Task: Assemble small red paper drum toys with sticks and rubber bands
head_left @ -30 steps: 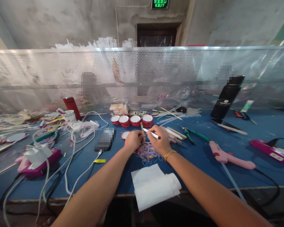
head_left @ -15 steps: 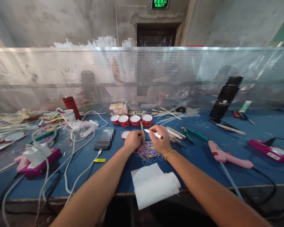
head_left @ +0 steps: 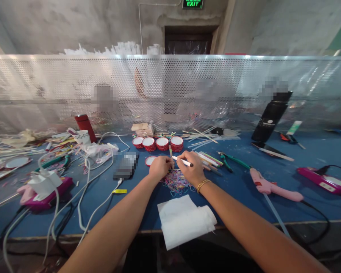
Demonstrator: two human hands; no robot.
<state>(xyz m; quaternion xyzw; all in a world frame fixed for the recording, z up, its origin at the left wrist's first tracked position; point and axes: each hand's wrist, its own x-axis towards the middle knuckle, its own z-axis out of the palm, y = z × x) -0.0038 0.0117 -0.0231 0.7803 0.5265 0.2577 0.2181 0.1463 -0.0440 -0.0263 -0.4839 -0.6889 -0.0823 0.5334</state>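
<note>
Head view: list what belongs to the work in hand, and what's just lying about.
In hand:
white marker, in the right hand
thin stick, at the left hand's fingertips

Apparently just lying about:
phone
red bottle
black bottle

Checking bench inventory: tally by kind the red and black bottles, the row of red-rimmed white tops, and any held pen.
Red cylindrical bottle: 1
Black cylindrical bottle: 1
Round white red-rimmed tops in row: 4
White, black-ended pen in right hand: 1
Total: 7
</note>
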